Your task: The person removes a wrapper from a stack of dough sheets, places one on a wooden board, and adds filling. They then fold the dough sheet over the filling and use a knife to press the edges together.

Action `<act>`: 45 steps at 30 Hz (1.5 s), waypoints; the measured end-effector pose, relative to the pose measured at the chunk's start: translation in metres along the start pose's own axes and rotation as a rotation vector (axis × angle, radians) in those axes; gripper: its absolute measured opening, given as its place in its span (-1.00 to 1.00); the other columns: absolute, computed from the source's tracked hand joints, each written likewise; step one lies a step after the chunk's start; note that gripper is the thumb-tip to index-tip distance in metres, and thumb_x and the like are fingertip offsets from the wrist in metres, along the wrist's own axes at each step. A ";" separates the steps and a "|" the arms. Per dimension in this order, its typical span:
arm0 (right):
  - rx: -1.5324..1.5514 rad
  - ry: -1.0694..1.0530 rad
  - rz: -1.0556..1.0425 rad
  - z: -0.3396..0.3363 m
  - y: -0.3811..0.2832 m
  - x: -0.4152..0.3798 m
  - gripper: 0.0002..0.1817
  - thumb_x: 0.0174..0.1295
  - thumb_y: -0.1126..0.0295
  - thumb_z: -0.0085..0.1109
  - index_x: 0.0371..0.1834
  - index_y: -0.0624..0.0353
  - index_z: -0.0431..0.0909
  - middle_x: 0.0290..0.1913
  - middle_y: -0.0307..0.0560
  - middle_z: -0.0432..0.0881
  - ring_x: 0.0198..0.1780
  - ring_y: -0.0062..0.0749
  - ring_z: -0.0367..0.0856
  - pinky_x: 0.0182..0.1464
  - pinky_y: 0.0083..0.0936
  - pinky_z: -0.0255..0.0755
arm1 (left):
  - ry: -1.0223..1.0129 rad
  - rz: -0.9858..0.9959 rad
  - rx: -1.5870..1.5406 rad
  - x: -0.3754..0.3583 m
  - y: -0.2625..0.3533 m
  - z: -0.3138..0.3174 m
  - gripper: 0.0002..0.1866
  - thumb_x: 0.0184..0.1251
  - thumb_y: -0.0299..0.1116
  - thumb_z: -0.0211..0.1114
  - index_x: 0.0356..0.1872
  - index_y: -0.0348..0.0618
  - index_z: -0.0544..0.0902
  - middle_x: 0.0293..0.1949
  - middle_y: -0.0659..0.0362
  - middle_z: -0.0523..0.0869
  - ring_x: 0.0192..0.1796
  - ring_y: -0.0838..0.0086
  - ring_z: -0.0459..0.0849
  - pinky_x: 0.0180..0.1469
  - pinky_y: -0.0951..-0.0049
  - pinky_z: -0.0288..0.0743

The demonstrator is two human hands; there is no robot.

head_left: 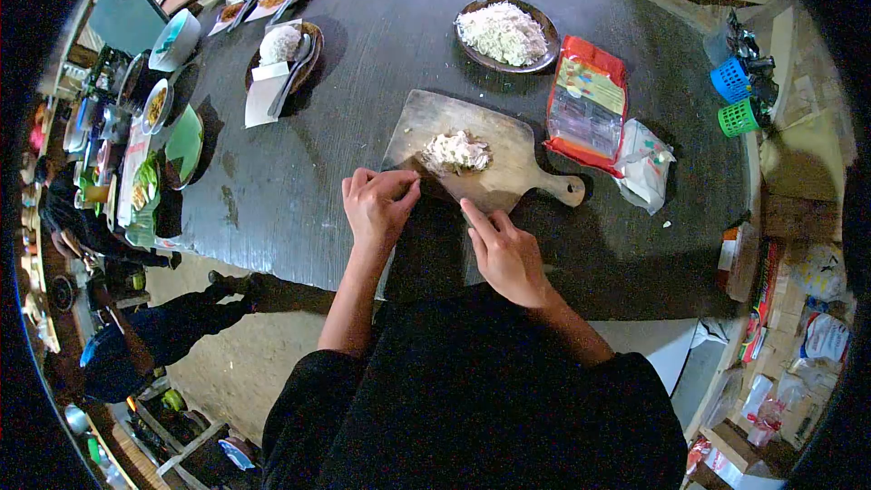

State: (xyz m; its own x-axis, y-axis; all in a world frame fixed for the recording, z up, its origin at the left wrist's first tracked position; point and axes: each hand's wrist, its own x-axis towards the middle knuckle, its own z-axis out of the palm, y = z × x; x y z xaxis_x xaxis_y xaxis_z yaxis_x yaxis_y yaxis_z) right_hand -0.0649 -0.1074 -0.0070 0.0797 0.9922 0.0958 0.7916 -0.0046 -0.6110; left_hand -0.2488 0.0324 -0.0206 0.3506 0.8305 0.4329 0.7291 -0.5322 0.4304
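Wooden board (508,159) under your fingers is where the work sits: your left hand (379,204) is curled with thumb and fingertips pinched together at the board's near edge, clamped, it seems, on the end of a dark blade or handle that I cannot make out clearly. Your right hand (505,254) lies flat and unclenched just beside that grip, forefinger stretched toward the board's near edge, holding nothing. Just beyond the left grip, on the middle of the board, rests a small heap of pale shredded food (455,152), touching the board and apart from both hands. Judging by this, you are in the middle of chopping or gathering that heap; the next move calls for a steady pinch and fingers kept clear of the edge as it meets the pile. Farther out from the grip, on the dark round tabletop (363,54), a brown plate (549,54) carries a larger mound of the same pale shreds. To the right of the board lie a red packet (588,102) and a white bag (646,163). Away to the left stand plates of rice (281,44) with paper napkins.
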 end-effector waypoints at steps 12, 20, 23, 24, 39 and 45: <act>0.014 -0.083 -0.028 -0.009 -0.002 -0.008 -0.47 0.49 0.28 0.11 0.53 -0.17 0.41 -0.22 0.23 0.61 -0.42 0.17 0.69 -0.40 0.02 0.61 | -0.013 0.028 -0.003 -0.002 -0.006 0.004 -0.87 0.03 -0.27 0.58 -0.38 0.04 0.84 -0.26 0.41 0.86 -0.20 0.42 0.63 -0.03 0.33 0.41; -0.090 -0.083 -0.023 -0.004 -0.008 0.005 -0.44 0.46 0.35 0.17 0.53 -0.11 0.41 -0.20 0.10 0.61 -0.39 0.08 0.72 -0.35 -0.09 0.66 | -0.005 0.015 0.018 -0.001 -0.005 0.005 -0.88 0.04 -0.26 0.58 -0.39 0.06 0.84 -0.25 0.43 0.86 -0.19 0.42 0.63 -0.03 0.32 0.42; -0.046 -0.032 -0.036 -0.002 -0.004 0.006 -0.45 0.46 0.34 0.16 0.52 -0.08 0.42 -0.21 0.15 0.62 -0.40 0.11 0.72 -0.37 -0.06 0.64 | 0.005 0.034 0.019 -0.003 -0.006 0.005 -0.89 0.04 -0.26 0.58 -0.40 0.07 0.84 -0.23 0.45 0.86 -0.18 0.42 0.63 -0.02 0.32 0.41; -0.015 -0.009 -0.038 -0.001 -0.002 0.005 -0.46 0.46 0.32 0.15 0.51 -0.06 0.42 -0.22 0.19 0.62 -0.40 0.13 0.72 -0.40 -0.03 0.63 | 0.005 0.036 0.019 -0.002 -0.005 0.004 -0.89 0.04 -0.26 0.58 -0.40 0.07 0.84 -0.23 0.45 0.86 -0.18 0.42 0.63 -0.02 0.32 0.41; 0.015 -0.108 -0.026 -0.007 0.001 -0.004 -0.45 0.48 0.29 0.14 0.53 -0.15 0.40 -0.18 0.24 0.64 -0.42 0.17 0.70 -0.40 -0.01 0.64 | 0.005 0.044 -0.012 -0.002 -0.007 0.005 -0.88 0.01 -0.30 0.58 -0.40 0.02 0.83 -0.22 0.39 0.87 -0.13 0.36 0.64 0.02 0.28 0.43; -0.062 -0.061 -0.029 -0.001 -0.004 0.008 -0.46 0.47 0.33 0.17 0.52 -0.12 0.43 -0.25 0.07 0.59 -0.39 0.08 0.70 -0.35 -0.10 0.64 | -0.003 0.040 0.005 -0.002 -0.004 0.001 -0.87 0.04 -0.29 0.59 -0.38 0.04 0.84 -0.26 0.38 0.86 -0.18 0.40 0.65 -0.01 0.30 0.43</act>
State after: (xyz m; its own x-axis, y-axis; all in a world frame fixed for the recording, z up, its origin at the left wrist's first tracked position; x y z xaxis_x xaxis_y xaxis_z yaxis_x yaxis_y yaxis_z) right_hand -0.0674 -0.0997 -0.0032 0.0208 0.9978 0.0634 0.8293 0.0182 -0.5584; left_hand -0.2513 0.0326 -0.0244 0.3817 0.8089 0.4473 0.7174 -0.5644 0.4085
